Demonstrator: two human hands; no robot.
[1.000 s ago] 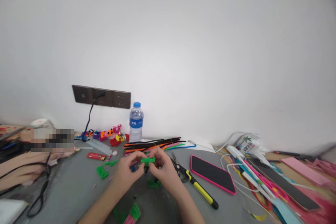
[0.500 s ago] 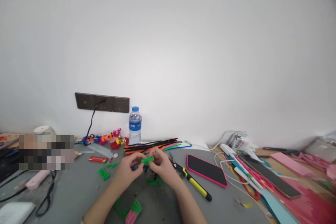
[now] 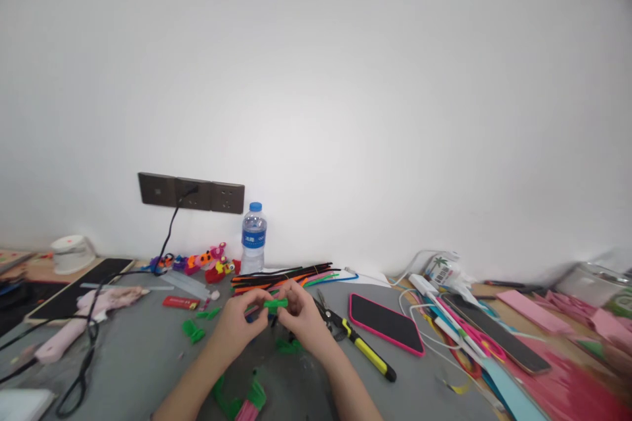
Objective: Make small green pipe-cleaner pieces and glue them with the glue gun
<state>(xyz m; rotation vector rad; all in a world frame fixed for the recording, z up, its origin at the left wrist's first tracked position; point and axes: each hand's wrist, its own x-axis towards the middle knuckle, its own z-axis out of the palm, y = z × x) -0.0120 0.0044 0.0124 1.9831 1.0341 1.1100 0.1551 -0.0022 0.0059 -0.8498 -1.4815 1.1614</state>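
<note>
My left hand point(image 3: 237, 327) and my right hand point(image 3: 305, 321) meet over the grey mat point(image 3: 143, 355). Between their fingertips is a short, folded green pipe cleaner piece point(image 3: 275, 304), pinched from both sides. Below the hands lies another green piece point(image 3: 288, 346), partly covered by my fingers. A pink and green pipe cleaner piece point(image 3: 255, 396) rests between my forearms. Left of my left hand lie small green bits point(image 3: 193, 331). Behind the hands is a bundle of black, orange and coloured pipe cleaners point(image 3: 284, 276).
Yellow-and-black pliers point(image 3: 368, 348) and a pink-edged phone point(image 3: 385, 323) lie to the right. A water bottle point(image 3: 253, 240) stands by the wall. Small colourful figures point(image 3: 210, 260) and a red box point(image 3: 181, 302) are behind left. A pink glue gun point(image 3: 62, 340) trails its cable at far left.
The view has shifted slightly, bringing a dark tablet-like slab at the left into sight. Both hands stay together on the green piece, which now looks a little more level.
</note>
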